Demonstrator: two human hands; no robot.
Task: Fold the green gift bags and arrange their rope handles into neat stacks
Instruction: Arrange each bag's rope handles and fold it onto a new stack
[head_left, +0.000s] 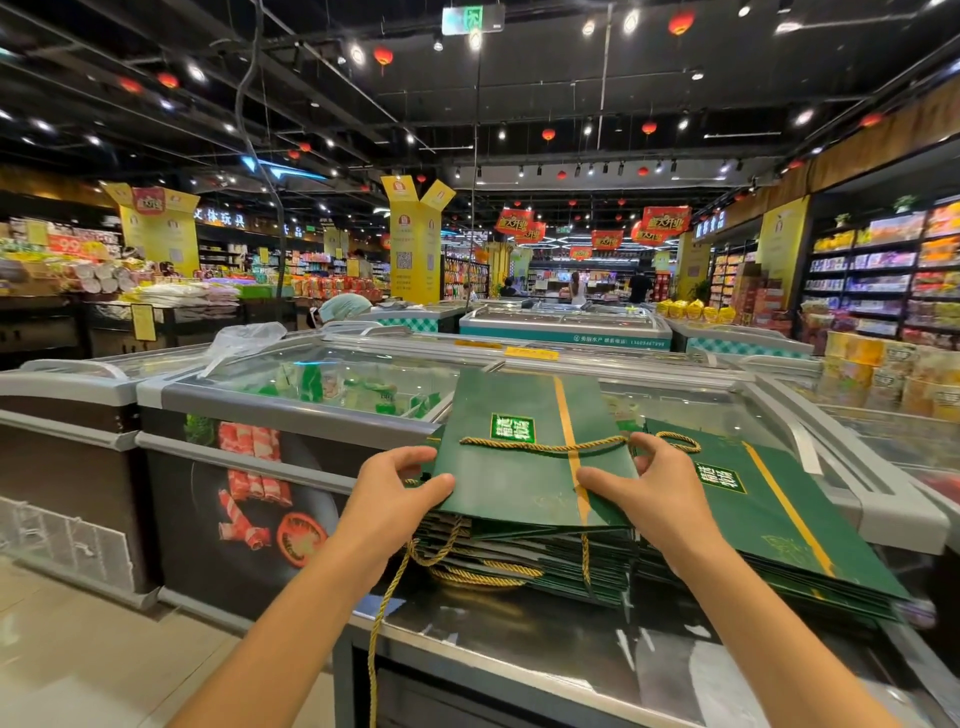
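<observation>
Green flat gift bag, gold rope handle, gripped in left hand, right hand.

Deep green on the top gift bag at centre, one gold stripe running down it, and a brighter green label edged in gold! Rope handle: twisted gold. The stack at right has the same green, same gold stripe. Lower left, the freezer front is black with red-and-white meat rolls. Red lantern up top, yellow pillar mid-frame.
</observation>
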